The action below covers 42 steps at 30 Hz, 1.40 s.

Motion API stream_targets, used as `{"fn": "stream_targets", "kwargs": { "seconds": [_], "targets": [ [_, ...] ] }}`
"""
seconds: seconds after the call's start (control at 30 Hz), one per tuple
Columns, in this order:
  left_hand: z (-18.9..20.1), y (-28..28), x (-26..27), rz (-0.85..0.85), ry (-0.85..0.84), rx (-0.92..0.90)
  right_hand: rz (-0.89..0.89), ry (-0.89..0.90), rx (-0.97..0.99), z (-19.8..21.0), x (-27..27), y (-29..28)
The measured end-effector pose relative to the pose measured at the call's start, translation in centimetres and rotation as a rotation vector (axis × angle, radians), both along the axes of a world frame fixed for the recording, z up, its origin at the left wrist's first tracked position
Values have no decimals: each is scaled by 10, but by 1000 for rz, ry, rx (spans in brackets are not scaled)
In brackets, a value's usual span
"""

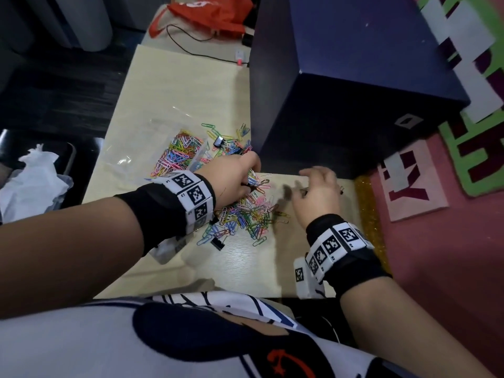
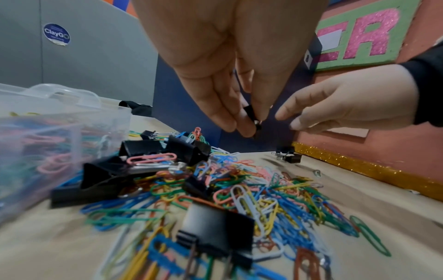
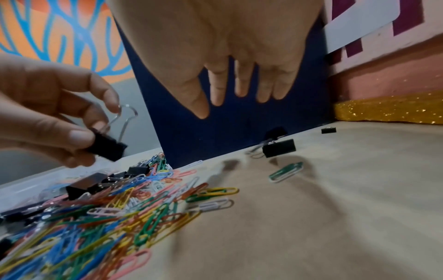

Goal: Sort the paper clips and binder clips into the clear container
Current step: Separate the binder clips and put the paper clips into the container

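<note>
A heap of coloured paper clips (image 1: 245, 214) mixed with black binder clips (image 2: 141, 149) lies on the beige table (image 1: 245, 268). Left of it stands the clear container (image 1: 180, 151), part filled with paper clips. My left hand (image 1: 240, 173) hovers over the heap and pinches a small black binder clip (image 3: 106, 145) between thumb and fingers. To its right, my right hand (image 1: 316, 186) hangs above the table with straight fingers (image 3: 239, 85) and holds nothing. Below it, against the blue box, lie two more binder clips (image 3: 279, 148) and a green paper clip (image 3: 286, 171).
A tall dark blue box (image 1: 354, 91) stands right behind the heap. A gold glitter strip (image 1: 368, 214) and a pink wall bound the table on the right. A red bag (image 1: 210, 15) and a cable lie far back. White tissue (image 1: 32, 181) sits off the left edge.
</note>
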<state>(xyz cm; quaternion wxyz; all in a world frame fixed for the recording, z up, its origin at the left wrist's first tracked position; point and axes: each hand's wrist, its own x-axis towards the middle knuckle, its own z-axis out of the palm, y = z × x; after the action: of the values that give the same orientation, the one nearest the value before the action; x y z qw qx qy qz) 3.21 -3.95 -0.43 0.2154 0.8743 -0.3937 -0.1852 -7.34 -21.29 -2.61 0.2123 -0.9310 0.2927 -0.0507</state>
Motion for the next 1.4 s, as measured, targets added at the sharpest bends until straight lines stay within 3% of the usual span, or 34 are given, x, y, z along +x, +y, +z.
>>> {"fn": "stream_targets", "kwargs": {
  "seconds": [0.17, 0.33, 0.4, 0.5, 0.57, 0.63, 0.8, 1.0, 1.1, 1.23, 1.33, 1.4],
  "targets": [
    [-2, -7, -5, -15, 70, -48, 242, -52, 288, 5, 1, 22],
    [-3, -4, -4, 13, 117, -68, 176, -41, 206, 2, 6, 21],
    [-4, 2, 1, -23, 34, 54, 43, -27, 132, 5, 7, 11],
    [-4, 12, 4, -242, -102, 427, -187, 4, 84, 5, 4, 1],
    [-6, 19, 4, -347, -132, 619, -181, 41, 40, 2, 2, 3],
    [-10, 27, 6, -376, -139, 689, 5, 104, 48, 0, 3, 14],
    [-19, 39, 7, -396, -222, 654, 769, 324, -59, -8, -1, 63],
    [-22, 46, 3, -395, -246, 628, 1079, 436, -267, -13, -1, 90],
    [-20, 48, -1, -393, -261, 639, 1089, 422, -269, -17, -1, 93],
    [-20, 47, -2, -408, -317, 632, 1032, 234, -190, -19, -7, 90],
    [-15, 47, 0, -392, -337, 599, 869, 97, -54, -17, -12, 77],
    [-10, 44, 2, -360, -301, 553, 634, 40, 28, -15, -12, 62]
  ]
}}
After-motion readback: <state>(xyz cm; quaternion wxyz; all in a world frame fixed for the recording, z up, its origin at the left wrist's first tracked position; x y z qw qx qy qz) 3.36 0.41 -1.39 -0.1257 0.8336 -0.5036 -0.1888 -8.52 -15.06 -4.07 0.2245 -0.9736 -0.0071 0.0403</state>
